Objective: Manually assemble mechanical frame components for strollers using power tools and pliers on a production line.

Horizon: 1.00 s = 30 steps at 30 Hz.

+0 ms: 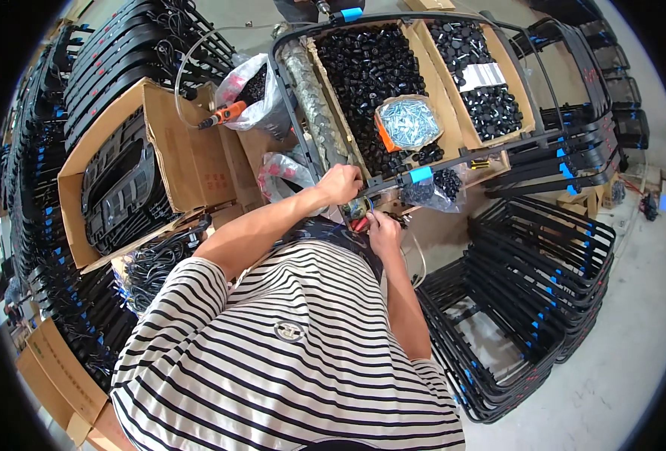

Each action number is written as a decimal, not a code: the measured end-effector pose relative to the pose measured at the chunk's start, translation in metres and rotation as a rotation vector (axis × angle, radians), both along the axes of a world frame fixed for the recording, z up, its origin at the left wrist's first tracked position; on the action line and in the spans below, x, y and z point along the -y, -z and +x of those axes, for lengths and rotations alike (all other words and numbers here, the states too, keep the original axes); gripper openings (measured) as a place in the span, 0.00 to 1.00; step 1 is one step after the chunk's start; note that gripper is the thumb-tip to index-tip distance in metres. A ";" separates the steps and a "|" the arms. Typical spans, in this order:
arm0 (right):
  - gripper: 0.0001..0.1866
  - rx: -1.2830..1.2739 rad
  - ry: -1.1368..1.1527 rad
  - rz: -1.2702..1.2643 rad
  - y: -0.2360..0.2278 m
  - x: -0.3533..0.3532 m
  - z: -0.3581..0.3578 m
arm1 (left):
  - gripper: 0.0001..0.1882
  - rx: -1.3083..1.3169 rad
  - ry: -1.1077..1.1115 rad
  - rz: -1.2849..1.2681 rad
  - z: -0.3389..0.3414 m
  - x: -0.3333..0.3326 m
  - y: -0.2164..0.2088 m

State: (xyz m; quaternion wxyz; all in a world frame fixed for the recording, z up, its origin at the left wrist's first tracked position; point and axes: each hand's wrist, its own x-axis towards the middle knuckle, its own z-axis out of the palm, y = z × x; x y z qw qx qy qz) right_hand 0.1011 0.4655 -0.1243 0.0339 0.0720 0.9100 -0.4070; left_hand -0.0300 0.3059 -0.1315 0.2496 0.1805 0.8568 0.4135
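A large black tubular frame [464, 154] with blue tape lies across the open cartons in front of me. My left hand [339, 185] is closed round its near left corner, close to my body. Just right of it and lower, my right hand [384, 234] pinches beside a thin cable at that corner. A small red piece [361, 224], perhaps a handle or a plug, shows at its fingertips; its kind is too small to tell. Behind the corner are a carton of black knobs [363, 64] and a small box of silver screws [408, 124].
An orange power screwdriver [224, 115] lies by a white bag [242, 83] at left. Next to it stands a carton of black plastic parts [186, 150]. Black frames [528, 293] are stacked on the floor at right; more [115, 68] stand at left. A person [303, 9] is at the far edge.
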 end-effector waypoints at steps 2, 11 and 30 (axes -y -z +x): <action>0.09 -0.050 -0.005 0.033 0.000 0.003 0.003 | 0.10 -0.032 0.035 -0.003 -0.002 0.000 0.002; 0.07 -0.013 -0.050 0.097 -0.002 0.004 -0.016 | 0.10 -0.117 -0.014 -0.008 -0.017 0.004 0.003; 0.10 0.403 -0.248 0.582 -0.034 0.001 0.011 | 0.11 -0.306 -0.293 -0.159 -0.121 0.063 -0.010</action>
